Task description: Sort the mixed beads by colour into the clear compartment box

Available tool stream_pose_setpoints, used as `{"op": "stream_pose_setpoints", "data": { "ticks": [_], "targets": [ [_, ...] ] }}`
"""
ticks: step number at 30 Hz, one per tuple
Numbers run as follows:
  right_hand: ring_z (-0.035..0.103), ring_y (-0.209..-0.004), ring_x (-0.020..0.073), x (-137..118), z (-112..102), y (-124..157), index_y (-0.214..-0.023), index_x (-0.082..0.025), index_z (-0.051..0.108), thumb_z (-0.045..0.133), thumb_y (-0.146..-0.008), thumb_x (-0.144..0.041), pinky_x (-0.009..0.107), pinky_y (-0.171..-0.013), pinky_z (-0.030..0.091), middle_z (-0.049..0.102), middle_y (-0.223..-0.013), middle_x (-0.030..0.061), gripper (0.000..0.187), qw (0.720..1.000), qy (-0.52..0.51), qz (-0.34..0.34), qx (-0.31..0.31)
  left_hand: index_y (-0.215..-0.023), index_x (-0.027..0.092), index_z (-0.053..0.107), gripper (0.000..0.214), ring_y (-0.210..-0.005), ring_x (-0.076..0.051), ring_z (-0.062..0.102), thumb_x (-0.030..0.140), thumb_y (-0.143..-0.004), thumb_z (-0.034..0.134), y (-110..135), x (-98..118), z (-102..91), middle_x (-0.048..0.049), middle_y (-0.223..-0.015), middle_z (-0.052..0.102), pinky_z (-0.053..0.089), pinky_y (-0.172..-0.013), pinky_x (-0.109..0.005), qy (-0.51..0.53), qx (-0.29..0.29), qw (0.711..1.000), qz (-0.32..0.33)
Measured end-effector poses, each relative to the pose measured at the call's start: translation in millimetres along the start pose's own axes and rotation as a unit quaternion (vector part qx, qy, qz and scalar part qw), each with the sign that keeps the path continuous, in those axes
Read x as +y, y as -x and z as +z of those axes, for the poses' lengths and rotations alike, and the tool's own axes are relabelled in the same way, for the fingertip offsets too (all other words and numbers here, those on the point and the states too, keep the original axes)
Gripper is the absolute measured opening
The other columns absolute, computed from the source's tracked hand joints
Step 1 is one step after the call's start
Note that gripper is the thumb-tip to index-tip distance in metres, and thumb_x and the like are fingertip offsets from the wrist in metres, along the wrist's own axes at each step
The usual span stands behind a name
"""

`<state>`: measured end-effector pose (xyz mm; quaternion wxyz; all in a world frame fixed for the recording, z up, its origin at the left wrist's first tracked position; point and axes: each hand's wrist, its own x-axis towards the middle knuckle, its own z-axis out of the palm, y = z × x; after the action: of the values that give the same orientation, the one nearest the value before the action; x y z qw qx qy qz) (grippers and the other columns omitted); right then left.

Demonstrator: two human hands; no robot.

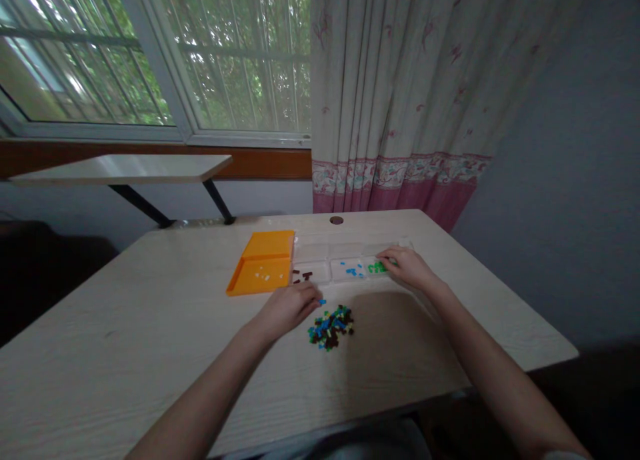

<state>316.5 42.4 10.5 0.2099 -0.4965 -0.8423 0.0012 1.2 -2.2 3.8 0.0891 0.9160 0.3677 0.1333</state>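
The left hand rests knuckles up on the pale wood-grain table, just left of the loose pile of small plastic pieces, which are blue, green, black and yellow. Its fingers are curled downward with the tips at the near-left edge of the pile. It cannot be told whether they pinch a piece. A single blue piece lies on the table just beside these fingertips, apart from the pile.

The right hand lies palm down at the right end of the clear plastic compartment tray, over the compartment that holds the green pieces. Its fingers point left and are held close together, with the tips at the green pieces. The hand itself hides any grip, so that cannot be told.

The compartment tray lies behind the pile, towards the far edge of the table. In its near row, from left to right, are dark brown pieces, blue pieces and the green pieces.

A flat orange plastic tray touches the left end of the compartment tray and holds a few tiny pale pieces.

Behind the table are a barred window and a pale curtain with a pink border.
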Motion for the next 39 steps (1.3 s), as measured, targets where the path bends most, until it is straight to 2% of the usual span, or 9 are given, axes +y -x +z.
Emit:
{"op": "stream_pose_setpoints", "data": {
  "ticks": [6,10,14,17,23,26,31,35,39],
  "targets": [
    [0.061,-0.075,0.013,-71.3,32.0,3.5,-0.096,-0.02,0.065,0.052,-0.083,-0.028,0.02,-0.067,0.045,0.068,-0.087,0.0031,0.02,0.988,-0.076,-0.134,0.014,-0.094,0.018,0.059,0.025,-0.083,-0.014,0.057,0.033,-0.089,0.041,-2.2,6.6,5.1,-0.0052,-0.091,0.061,0.044,-0.073,-0.023,0.037,0.091,0.995,0.011],
    [0.061,-0.072,0.011,-92.9,42.6,6.6,-0.097,-0.023,0.064,0.055,-0.082,-0.03,0.018,-0.065,0.044,0.067,-0.081,0.0008,0.019,0.979,-0.103,-0.174,0.029,-0.091,0.017,0.06,0.023,-0.079,-0.014,0.057,0.032,-0.088,0.043,-4.2,9.2,6.0,-0.0059,-0.087,0.061,0.044,-0.069,-0.022,0.045,0.109,0.993,0.026],
    [0.06,-0.067,0.0105,-89.9,42.6,6.6,-0.089,-0.021,0.065,0.055,-0.082,-0.026,0.018,-0.062,0.043,0.067,-0.076,0.0005,0.014,0.978,-0.108,-0.173,0.048,-0.089,0.016,0.059,0.022,-0.077,-0.013,0.056,0.032,-0.088,0.043,-6.3,13.9,4.1,-0.0054,-0.084,0.061,0.044,-0.068,-0.022,0.067,0.114,0.991,0.025],
    [0.06,-0.069,0.0107,-81.6,40.4,4.7,-0.09,-0.02,0.064,0.054,-0.082,-0.024,0.018,-0.062,0.043,0.067,-0.08,0.0017,0.014,0.977,-0.102,-0.17,0.076,-0.096,0.017,0.058,0.022,-0.082,-0.014,0.056,0.03,-0.088,0.043,-7.6,16.1,4.3,-0.0058,-0.088,0.06,0.045,-0.072,-0.023,0.082,0.116,0.99,0.01],
    [0.06,-0.067,0.0094,-67.2,33.4,0.6,-0.09,-0.019,0.064,0.053,-0.083,-0.026,0.017,-0.063,0.045,0.066,-0.076,0.0026,0.015,0.973,-0.092,-0.148,0.153,-0.109,0.026,0.058,0.034,-0.091,-0.014,0.055,0.013,-0.084,0.039,-8.9,14.4,11.5,-0.0044,-0.102,0.054,0.043,-0.08,-0.022,0.049,0.009,0.997,0.053],
    [0.06,-0.067,0.0095,-67.2,30.1,0.3,-0.089,-0.019,0.064,0.053,-0.083,-0.026,0.017,-0.064,0.045,0.065,-0.075,0.0026,0.015,0.97,-0.097,-0.146,0.167,-0.109,0.028,0.059,0.037,-0.091,-0.014,0.054,0.01,-0.082,0.041,-9.1,13.5,12.8,-0.0034,-0.104,0.052,0.043,-0.081,-0.023,0.025,-0.019,0.998,0.046],
    [0.059,-0.063,0.0095,-71.4,27.0,0.3,-0.087,-0.019,0.064,0.054,-0.082,-0.026,0.018,-0.061,0.045,0.065,-0.072,0.0022,0.013,0.961,-0.111,-0.157,0.198,-0.107,0.027,0.059,0.033,-0.091,-0.014,0.054,0.013,-0.083,0.042,-8.6,13.0,10.5,-0.0033,-0.099,0.053,0.043,-0.079,-0.022,0.02,-0.017,0.999,0.026],
    [0.059,-0.063,0.0094,-72.4,25.7,0.0,-0.088,-0.019,0.064,0.054,-0.082,-0.025,0.018,-0.059,0.045,0.065,-0.072,0.0021,0.013,0.956,-0.12,-0.165,0.21,-0.117,0.029,0.052,0.038,-0.093,-0.014,0.054,0.013,-0.085,0.039,-9.1,16.7,8.7,-0.0035,-0.103,0.052,0.043,-0.079,-0.022,0.02,-0.018,0.999,0.036],
    [0.059,-0.063,0.0092,-73.3,24.3,0.3,-0.089,-0.018,0.064,0.055,-0.081,-0.024,0.018,-0.059,0.045,0.065,-0.072,0.0021,0.013,0.954,-0.126,-0.163,0.216,-0.116,0.03,0.053,0.038,-0.091,-0.014,0.055,0.014,-0.085,0.039,-9.7,19.4,9.3,-0.0031,-0.103,0.053,0.043,-0.077,-0.021,0.004,-0.028,0.999,0.045]
  ]
}}
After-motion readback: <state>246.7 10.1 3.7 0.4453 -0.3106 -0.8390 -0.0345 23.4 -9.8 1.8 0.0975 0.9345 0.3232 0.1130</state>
